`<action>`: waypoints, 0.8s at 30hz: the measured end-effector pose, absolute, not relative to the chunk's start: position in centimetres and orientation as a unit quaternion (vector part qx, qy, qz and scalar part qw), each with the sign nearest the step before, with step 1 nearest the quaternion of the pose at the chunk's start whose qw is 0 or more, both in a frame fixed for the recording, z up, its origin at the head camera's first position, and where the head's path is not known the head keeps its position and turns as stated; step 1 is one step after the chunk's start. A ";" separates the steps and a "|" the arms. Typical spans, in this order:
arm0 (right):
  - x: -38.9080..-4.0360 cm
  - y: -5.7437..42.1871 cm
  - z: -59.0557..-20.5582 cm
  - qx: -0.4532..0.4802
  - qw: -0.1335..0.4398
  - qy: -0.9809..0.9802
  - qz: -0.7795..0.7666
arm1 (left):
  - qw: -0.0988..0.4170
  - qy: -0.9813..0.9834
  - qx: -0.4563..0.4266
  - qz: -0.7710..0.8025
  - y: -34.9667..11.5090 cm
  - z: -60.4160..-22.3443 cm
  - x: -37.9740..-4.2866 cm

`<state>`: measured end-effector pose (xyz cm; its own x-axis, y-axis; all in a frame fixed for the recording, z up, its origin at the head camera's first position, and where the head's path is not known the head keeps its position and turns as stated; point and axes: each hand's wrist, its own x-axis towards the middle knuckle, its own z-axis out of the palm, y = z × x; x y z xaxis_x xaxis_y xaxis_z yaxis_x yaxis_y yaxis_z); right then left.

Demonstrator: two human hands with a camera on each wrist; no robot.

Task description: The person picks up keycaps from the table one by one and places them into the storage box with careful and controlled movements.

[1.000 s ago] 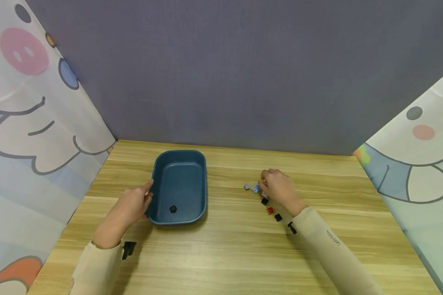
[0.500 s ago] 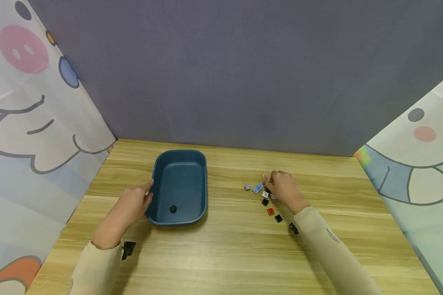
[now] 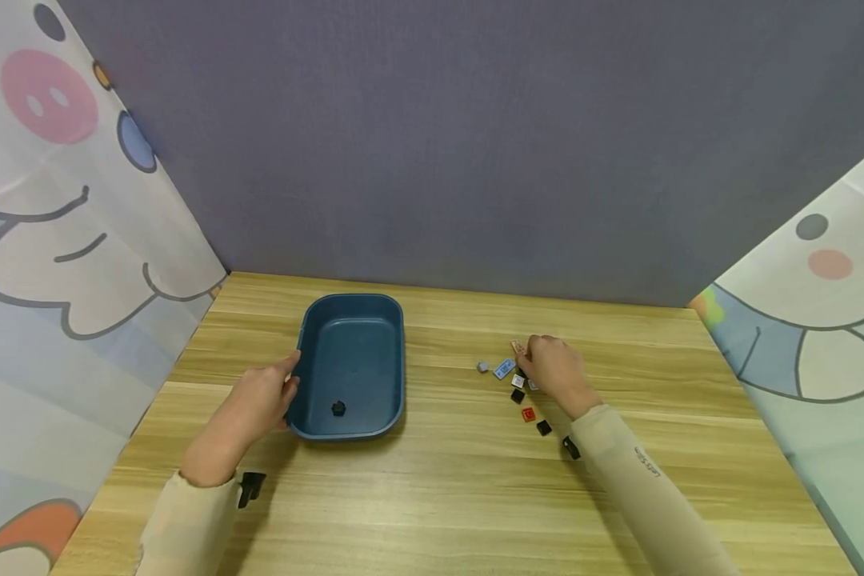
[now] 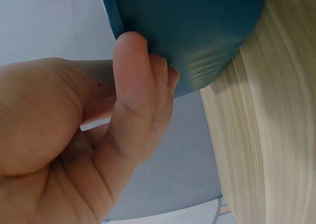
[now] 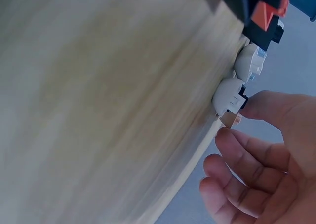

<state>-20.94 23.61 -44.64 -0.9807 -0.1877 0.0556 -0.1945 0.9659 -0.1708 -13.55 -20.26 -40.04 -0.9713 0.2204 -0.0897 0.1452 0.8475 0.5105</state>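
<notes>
My left hand [image 3: 255,400] grips the left rim of a dark blue-green tray [image 3: 402,352], with its fingers against the outer wall [image 4: 187,41]. One small black piece [image 3: 338,408] lies inside. At the right, my right hand [image 3: 556,372] reaches down to a cluster of small pieces, and its thumb and forefinger close on a small orange-tan piece [image 3: 518,346], also seen at the fingertips in the right wrist view. Beside the hand lie a light blue tile [image 3: 504,368], a white tile [image 3: 518,381], a grey piece [image 3: 482,366] and black pieces [image 3: 518,395]. Fingers partly hide the cluster.
A red piece [image 3: 529,414], another black piece [image 3: 543,427] and a longer black piece [image 3: 571,447] trail along the right forearm. A black angular piece [image 3: 251,488] lies by the left sleeve. A grey panel [image 3: 446,160] stands behind the wooden table [image 3: 432,512].
My right hand has shifted slightly right and toward me, uncovering the orange-tan piece and more of the white tile, then stays nearly still. The left hand and tray have not moved.
</notes>
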 end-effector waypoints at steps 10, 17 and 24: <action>-20.9 22.7 -43.7 0.109 0.042 -0.989 0.095 | 0.072 0.959 0.096 0.257 -20.3 -40.1 -13.5; -20.6 20.4 -42.3 0.160 0.084 -0.978 0.104 | 0.077 0.958 0.093 0.262 -20.4 -40.1 -13.4; -20.6 17.1 -40.5 0.212 0.101 -0.966 0.112 | 0.069 0.959 0.097 0.255 -20.4 -40.2 -13.5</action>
